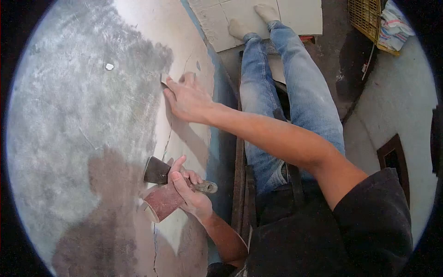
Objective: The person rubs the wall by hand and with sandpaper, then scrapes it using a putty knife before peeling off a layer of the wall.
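Observation:
My left hand (194, 198) is closed around a putty knife (157, 171), its dark wide blade toward the wall and its worn handle sticking out past my fingers. The same hand grips a curled sheet of reddish-brown sandpaper (164, 202) beneath the knife. Higher up, my right hand (187, 97) lies against the wall with its fingers bent over a small thin piece (164, 79), mostly hidden, which may be sandpaper. The wall (87, 106) is smudged grey there, beside a smooth pale strip (184, 143) with a thin crack (167, 144) running along it.
My legs in blue jeans (304, 87) stretch away, feet on a white tiled slab (300, 16). A blue-painted edge (215, 152) borders the pale strip. A yellow plastic crate (364, 21) with cloth (394, 27) stands at the far right. A white spot (109, 67) marks the grey wall.

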`<state>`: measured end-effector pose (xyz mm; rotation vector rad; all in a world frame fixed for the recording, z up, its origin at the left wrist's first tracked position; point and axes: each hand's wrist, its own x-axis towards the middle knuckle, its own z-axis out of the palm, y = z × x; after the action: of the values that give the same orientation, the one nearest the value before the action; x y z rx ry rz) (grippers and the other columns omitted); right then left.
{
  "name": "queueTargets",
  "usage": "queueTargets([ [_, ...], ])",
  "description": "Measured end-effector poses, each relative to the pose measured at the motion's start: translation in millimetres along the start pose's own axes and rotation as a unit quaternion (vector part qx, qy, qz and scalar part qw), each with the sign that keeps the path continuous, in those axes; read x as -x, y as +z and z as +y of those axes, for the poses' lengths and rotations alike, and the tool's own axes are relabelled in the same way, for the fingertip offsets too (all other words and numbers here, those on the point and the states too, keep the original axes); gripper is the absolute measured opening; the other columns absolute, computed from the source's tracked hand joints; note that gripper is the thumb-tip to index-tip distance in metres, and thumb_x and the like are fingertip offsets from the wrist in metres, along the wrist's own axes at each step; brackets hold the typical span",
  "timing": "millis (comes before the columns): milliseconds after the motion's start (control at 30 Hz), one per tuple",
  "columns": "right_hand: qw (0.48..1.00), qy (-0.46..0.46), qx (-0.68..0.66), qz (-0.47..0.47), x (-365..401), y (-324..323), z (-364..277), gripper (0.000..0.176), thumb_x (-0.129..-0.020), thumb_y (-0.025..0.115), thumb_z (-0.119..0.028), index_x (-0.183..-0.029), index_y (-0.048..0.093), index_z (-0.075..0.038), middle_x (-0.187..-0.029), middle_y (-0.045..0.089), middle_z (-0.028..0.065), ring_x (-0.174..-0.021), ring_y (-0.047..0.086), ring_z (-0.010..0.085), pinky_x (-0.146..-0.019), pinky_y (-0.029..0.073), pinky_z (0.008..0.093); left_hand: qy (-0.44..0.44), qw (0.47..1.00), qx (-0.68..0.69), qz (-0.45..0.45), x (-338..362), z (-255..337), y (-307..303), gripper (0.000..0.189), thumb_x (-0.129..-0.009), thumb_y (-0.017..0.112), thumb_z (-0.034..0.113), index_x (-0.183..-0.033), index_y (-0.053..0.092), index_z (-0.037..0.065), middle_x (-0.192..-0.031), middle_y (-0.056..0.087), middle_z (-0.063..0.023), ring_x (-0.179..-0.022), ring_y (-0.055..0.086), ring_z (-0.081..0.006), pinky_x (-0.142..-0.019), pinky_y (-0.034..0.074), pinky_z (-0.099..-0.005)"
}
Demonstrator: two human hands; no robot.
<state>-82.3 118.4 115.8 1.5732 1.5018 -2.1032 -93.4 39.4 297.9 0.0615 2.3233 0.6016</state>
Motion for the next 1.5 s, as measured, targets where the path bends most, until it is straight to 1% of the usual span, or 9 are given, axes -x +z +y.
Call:
queueTargets([
  [400,0.981,-0.097,-0.015,0.166,-33,19,2,0.044,-0.097,0.046,-0.017,-0.140,0.047,-0.006,-0.142,0.049,0.0188,-0.126,0.046,0.0429,-0.106,0.037,0.0532,0.036,0.999,-0.037,-0.004,1,21,-5,0.050,-0.105,0.032,0.040,-0.118,0.058,0.000,-0.082,0.035,0.0005,-0.066,0.037,-0.0104,-0.059,0.036,-0.0249],
  [600,0.985,-0.078,-0.137,0.075,-84,-17,-19,0.035,-0.099,0.042,-0.020,-0.125,0.052,0.001,-0.128,0.056,0.0252,-0.117,0.053,0.0411,-0.100,0.043,0.0503,0.111,0.992,-0.062,-0.021,-3,35,-20,0.050,-0.105,0.031,0.038,-0.121,0.057,-0.002,-0.082,0.035,-0.0010,-0.066,0.038,-0.0110,-0.059,0.037,-0.0254],
  [700,0.941,-0.195,-0.137,0.242,-70,19,-21,0.035,-0.098,0.043,-0.014,-0.125,0.052,0.007,-0.126,0.057,0.0272,-0.120,0.052,0.0418,-0.101,0.042,0.0485,0.085,0.994,-0.064,-0.023,-6,38,-10,0.050,-0.104,0.034,0.037,-0.120,0.058,-0.003,-0.081,0.039,-0.0011,-0.068,0.039,-0.0111,-0.062,0.036,-0.0250],
  [900,0.995,-0.002,-0.101,-0.009,-102,-29,-15,0.044,-0.087,0.041,-0.004,-0.129,0.048,0.009,-0.134,0.051,0.0308,-0.130,0.045,0.0429,-0.110,0.037,0.0458,0.049,0.991,-0.114,-0.052,-18,38,2,0.050,-0.104,0.033,0.038,-0.123,0.057,-0.002,-0.084,0.040,-0.0020,-0.070,0.043,-0.0125,-0.063,0.040,-0.0273],
  [1000,0.985,-0.066,-0.153,0.040,-75,-25,-30,0.049,-0.086,0.040,-0.004,-0.133,0.044,0.009,-0.137,0.048,0.0336,-0.131,0.045,0.0436,-0.111,0.037,0.0447,-0.027,0.993,-0.109,-0.037,-29,20,23,0.048,-0.104,0.037,0.037,-0.120,0.060,-0.002,-0.091,0.048,-0.0046,-0.073,0.046,-0.0119,-0.064,0.042,-0.0281],
  [1100,0.981,-0.103,-0.147,0.069,-86,-10,-16,0.052,-0.085,0.039,-0.003,-0.135,0.041,0.010,-0.138,0.045,0.0347,-0.130,0.044,0.0447,-0.112,0.035,0.0451,-0.021,0.980,-0.173,-0.097,-52,-49,31,0.043,-0.103,0.044,0.037,-0.120,0.060,0.001,-0.093,0.056,-0.0060,-0.082,0.053,-0.0158,-0.079,0.045,-0.0306],
  [1200,0.982,0.049,-0.135,-0.123,-100,-60,-37,0.059,-0.086,0.040,-0.004,-0.142,0.032,0.012,-0.145,0.038,0.0356,-0.135,0.040,0.0444,-0.116,0.030,0.0437,-0.052,0.968,-0.160,-0.187,-67,-96,55,0.040,-0.102,0.051,0.035,-0.126,0.057,0.004,-0.111,0.061,-0.0087,-0.104,0.057,-0.0203,-0.095,0.044,-0.0339],
  [1367,0.975,-0.023,-0.217,-0.028,-85,-37,-48,0.068,-0.090,0.040,-0.018,-0.148,0.019,0.011,-0.146,0.034,0.0366,-0.137,0.035,0.0456,-0.118,0.024,0.0477,0.060,0.927,-0.316,-0.193,-80,-176,115,0.049,-0.095,0.061,0.032,-0.136,0.051,0.006,-0.142,0.049,-0.0158,-0.130,0.048,-0.0265,-0.107,0.038,-0.0409],
  [1500,0.968,0.030,-0.241,-0.055,-105,-49,-39,0.081,-0.095,0.037,-0.037,-0.154,-0.003,0.002,-0.154,0.020,0.0356,-0.147,0.019,0.0432,-0.120,0.014,0.0530,-0.040,0.883,-0.431,-0.180,-104,-92,206,0.058,-0.085,0.068,0.024,-0.138,0.051,0.008,-0.136,0.047,-0.0189,-0.126,0.048,-0.0348,-0.106,0.038,-0.0465],
])
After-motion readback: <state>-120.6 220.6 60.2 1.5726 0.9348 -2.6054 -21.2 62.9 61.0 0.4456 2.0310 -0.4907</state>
